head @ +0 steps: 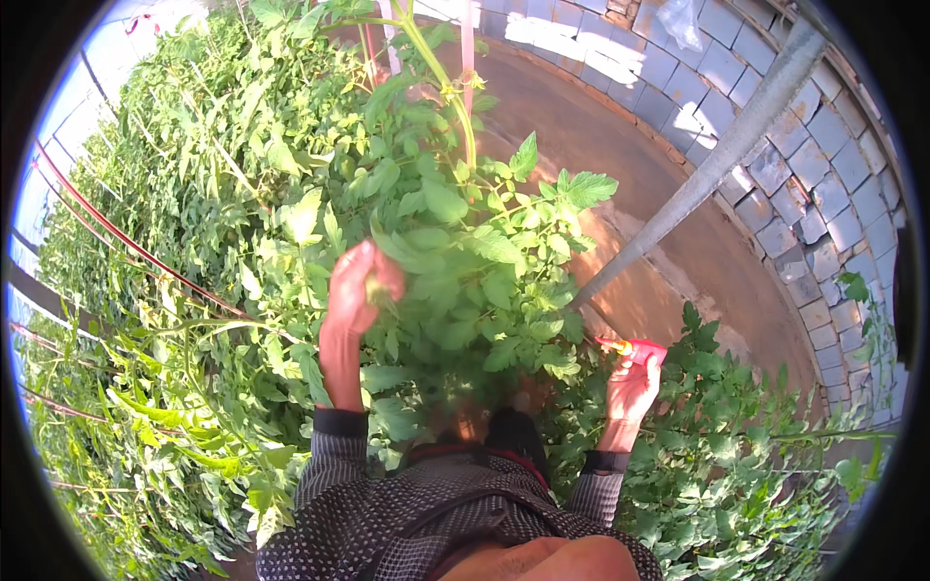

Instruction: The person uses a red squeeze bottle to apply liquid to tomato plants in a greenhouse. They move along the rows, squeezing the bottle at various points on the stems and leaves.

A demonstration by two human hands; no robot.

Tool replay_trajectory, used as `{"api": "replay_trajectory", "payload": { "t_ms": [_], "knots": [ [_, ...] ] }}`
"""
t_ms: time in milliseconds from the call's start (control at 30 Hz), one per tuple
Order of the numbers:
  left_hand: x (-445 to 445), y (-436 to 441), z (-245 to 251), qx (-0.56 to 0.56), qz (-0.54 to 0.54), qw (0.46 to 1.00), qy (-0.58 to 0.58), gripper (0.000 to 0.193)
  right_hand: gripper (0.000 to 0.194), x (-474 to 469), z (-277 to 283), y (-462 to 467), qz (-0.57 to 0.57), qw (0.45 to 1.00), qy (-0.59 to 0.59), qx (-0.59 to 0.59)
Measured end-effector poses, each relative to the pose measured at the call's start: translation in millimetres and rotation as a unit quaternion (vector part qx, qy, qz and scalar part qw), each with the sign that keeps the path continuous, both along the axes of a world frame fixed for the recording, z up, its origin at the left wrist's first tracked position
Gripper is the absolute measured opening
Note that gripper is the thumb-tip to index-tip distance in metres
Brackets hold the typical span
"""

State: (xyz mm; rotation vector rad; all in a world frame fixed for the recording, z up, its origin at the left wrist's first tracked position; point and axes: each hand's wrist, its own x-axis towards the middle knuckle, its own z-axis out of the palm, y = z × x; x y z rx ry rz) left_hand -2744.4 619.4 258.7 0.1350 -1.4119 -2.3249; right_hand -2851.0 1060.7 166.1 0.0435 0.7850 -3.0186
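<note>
My left hand (pixel 357 287) is raised among tomato leaves, its fingers curled around some green foliage (pixel 378 293). Motion blurs both the hand and the leaves beside it, so the exact part gripped is unclear. Over to the right, my right hand (pixel 631 388) holds a small red bottle (pixel 647 351) with a yellow nozzle (pixel 623 348) and a red tip. That tip points left toward the leafy tomato plant (pixel 501 247) in front of me. A thick green stem (pixel 439 69) of the plant rises beside a pale pink strip (pixel 467 58).
A grey metal pole (pixel 697 171) slants across the right side. Beyond it lie a bare soil path (pixel 617 160) and a curved-looking block wall (pixel 821 196). Dense tomato plants (pixel 196 181) fill the left, crossed by a red cord (pixel 138 243). More foliage (pixel 726 465) grows at lower right.
</note>
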Motion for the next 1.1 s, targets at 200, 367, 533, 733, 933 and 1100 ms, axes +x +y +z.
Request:
{"api": "replay_trajectory", "payload": {
  "t_ms": [200,367,533,733,933,1100],
  "knots": [
    [-144.8,-54.2,66.4,-0.316,0.199,0.926,0.059,0.025,0.033,-53.4,-10.7,31.3,0.078,0.997,0.013,0.023],
    [-198.8,-49.0,68.1,-0.457,0.24,0.856,0.016,0.034,0.031,-83.1,12.3,46.4,0.058,0.995,0.054,0.063],
    [-222.9,-39.2,64.8,-0.49,0.311,0.814,0.005,0.029,0.031,-102.0,2.9,67.8,0.032,0.997,0.025,0.061],
    [-232.6,-44.4,65.4,-0.5,0.337,0.798,0.005,0.021,0.031,-92.8,2.9,58.0,0.014,0.997,0.051,0.059],
    [-240.6,-51.7,44.6,-0.43,0.304,0.848,0.064,0.012,0.034,-75.4,16.6,32.9,-0.005,0.997,0.048,0.067],
    [-242.0,-54.0,38.2,-0.428,0.296,0.847,0.106,0.013,0.036,-61.1,19.8,21.3,-0.009,0.996,0.063,0.071]
  ]
}}
